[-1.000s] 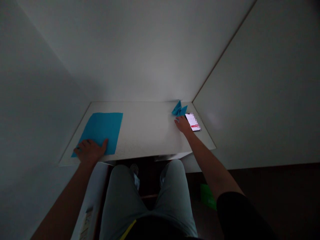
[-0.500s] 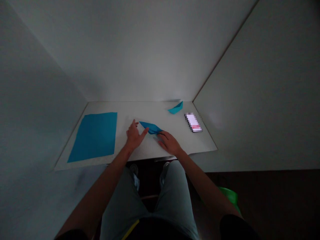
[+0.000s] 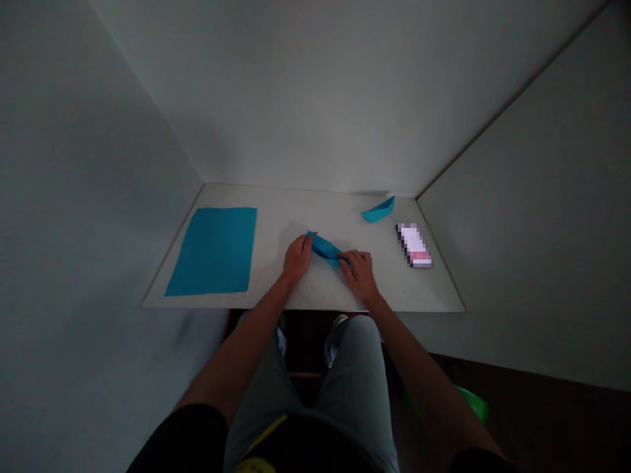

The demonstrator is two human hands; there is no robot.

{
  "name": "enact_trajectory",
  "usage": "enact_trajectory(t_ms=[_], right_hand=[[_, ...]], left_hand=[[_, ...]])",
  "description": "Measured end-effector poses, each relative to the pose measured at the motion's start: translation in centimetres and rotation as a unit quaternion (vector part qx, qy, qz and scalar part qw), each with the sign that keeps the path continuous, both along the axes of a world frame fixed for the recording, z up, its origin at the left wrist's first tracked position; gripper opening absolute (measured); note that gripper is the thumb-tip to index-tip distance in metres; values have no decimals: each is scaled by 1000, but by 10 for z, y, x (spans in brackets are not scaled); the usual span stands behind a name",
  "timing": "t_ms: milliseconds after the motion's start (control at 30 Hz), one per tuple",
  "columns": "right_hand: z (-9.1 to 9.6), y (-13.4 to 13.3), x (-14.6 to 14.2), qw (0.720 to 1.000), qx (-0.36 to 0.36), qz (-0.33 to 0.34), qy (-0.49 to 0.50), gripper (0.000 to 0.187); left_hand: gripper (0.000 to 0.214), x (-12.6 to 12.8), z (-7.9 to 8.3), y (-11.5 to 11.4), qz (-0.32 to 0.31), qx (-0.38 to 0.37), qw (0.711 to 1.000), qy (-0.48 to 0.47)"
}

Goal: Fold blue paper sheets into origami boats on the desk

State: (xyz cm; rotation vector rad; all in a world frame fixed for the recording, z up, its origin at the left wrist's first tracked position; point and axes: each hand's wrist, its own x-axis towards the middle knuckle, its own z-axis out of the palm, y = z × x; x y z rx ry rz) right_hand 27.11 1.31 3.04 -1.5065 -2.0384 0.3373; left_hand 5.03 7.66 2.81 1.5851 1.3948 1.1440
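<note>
Both hands have closed in on the folded blue paper (image 3: 325, 248) since half a second ago, when the left hand (image 3: 297, 256) lay spread beside it. That hand now has its fingers drawn together around the piece's 10 o'clock end. The right hand (image 3: 359, 276) pinches the 4 o'clock end between thumb and fingertips. The folded piece is long and narrow and sits slantwise between the two hands, near the middle of the white table (image 3: 315, 295), close to the front edge. In the dim light it cannot be told whether it rests on the surface or is lifted just off it.

A flat blue sheet (image 3: 215, 249) lies well apart at 9 o'clock from the hands. A small blue paper boat (image 3: 378, 211) sits at 1 o'clock near the back wall. A lit phone (image 3: 414, 244) lies at 3 o'clock, near the right hand but not touching it.
</note>
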Motion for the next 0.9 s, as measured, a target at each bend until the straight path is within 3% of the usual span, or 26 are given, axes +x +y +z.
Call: enact_trajectory(t_ms=[167, 367, 467, 633, 800, 900], right_hand=[[17, 6, -16, 992, -62, -101, -45, 42], [51, 25, -33, 985, -111, -52, -122, 25], [63, 34, -48, 982, -132, -41, -129, 27], [61, 47, -73, 983, -156, -73, -58, 27], [53, 56, -75, 991, -119, -6, 55, 14], [50, 58, -72, 976, -125, 26, 174, 17]], left_hand=[[50, 0, -4, 1, -3, 21, 999, -28], [53, -2, -5, 2, 3, 22, 999, -38], [52, -2, -5, 2, -16, 23, 998, -56], [45, -2, -3, 1, -32, 17, 998, -60], [36, -3, -1, -1, -36, 30, 996, -73], [37, -4, -3, -1, -39, 39, 995, -84]])
